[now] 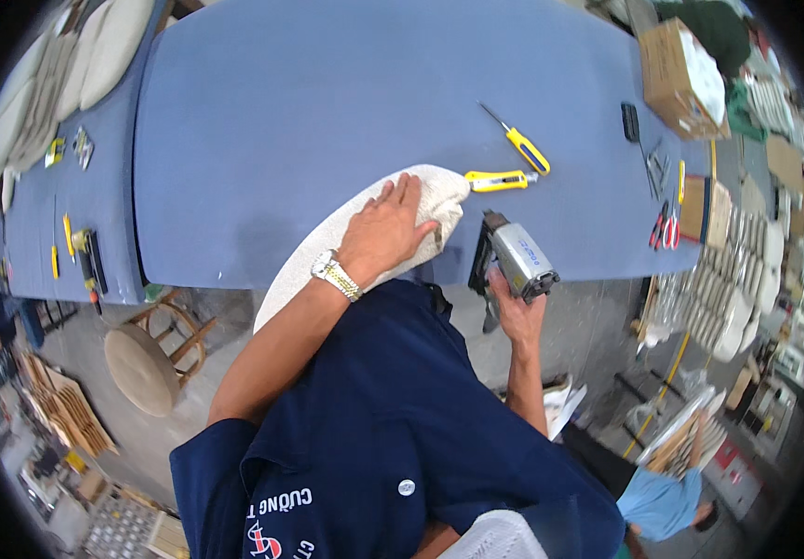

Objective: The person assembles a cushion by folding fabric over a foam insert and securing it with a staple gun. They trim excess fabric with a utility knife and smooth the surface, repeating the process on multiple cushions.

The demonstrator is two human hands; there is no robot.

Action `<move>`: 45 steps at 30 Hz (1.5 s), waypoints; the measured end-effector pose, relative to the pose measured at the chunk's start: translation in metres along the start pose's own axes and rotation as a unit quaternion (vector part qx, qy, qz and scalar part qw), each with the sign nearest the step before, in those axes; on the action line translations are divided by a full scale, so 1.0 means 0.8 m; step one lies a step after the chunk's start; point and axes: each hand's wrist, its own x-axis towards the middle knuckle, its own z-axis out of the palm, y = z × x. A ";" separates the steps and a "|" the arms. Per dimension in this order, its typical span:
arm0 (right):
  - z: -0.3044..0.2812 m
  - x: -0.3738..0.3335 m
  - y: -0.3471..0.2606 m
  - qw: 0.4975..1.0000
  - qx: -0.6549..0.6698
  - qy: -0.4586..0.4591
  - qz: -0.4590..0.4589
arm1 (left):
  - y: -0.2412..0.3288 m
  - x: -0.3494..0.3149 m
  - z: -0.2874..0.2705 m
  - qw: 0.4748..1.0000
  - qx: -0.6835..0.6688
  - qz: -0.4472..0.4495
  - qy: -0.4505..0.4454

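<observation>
My left hand [385, 231] lies flat with its fingers stretched out on a cream fabric-covered cushion [304, 265], near its gathered right end. The cushion rests partly on the blue table, its lower part running back beside my body. My right hand [517, 312] is wrapped round the handle of a grey and black staple gun [521, 256], held at the table's near edge. Its nose stands just right of the cushion, apart from it. A yellow utility knife [498, 181] lies beside the cushion's end. Touching or close to it is a yellow-handled screwdriver [527, 150].
The blue table [327, 93] spans the front. At its right stand a cardboard box [677, 79], a black brush-like block [630, 122] and red-handled scissors [670, 231]. Another staple gun [92, 265] lies on the left table. A round stool [144, 368] stands below; a person in light blue [667, 503] works behind right.
</observation>
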 end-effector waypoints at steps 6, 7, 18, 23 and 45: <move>0.037 -0.007 -0.046 0.991 -0.039 -0.118 0.041 | 0.005 -0.007 -0.027 0.997 -0.014 -0.037 -0.066; 0.045 -0.003 -0.038 0.993 -0.057 -0.106 -0.018 | 0.003 -0.008 -0.027 0.998 -0.011 -0.033 -0.060; 0.058 0.001 -0.033 0.987 -0.103 -0.103 -0.069 | -0.003 -0.008 -0.020 0.999 -0.008 -0.029 -0.045; 0.055 0.009 -0.049 0.975 -0.157 -0.142 -0.060 | 0.000 -0.009 -0.024 0.999 -0.023 -0.020 -0.044; 0.063 0.006 -0.037 0.970 -0.147 -0.158 -0.111 | -0.002 -0.003 -0.022 0.999 -0.022 -0.030 -0.016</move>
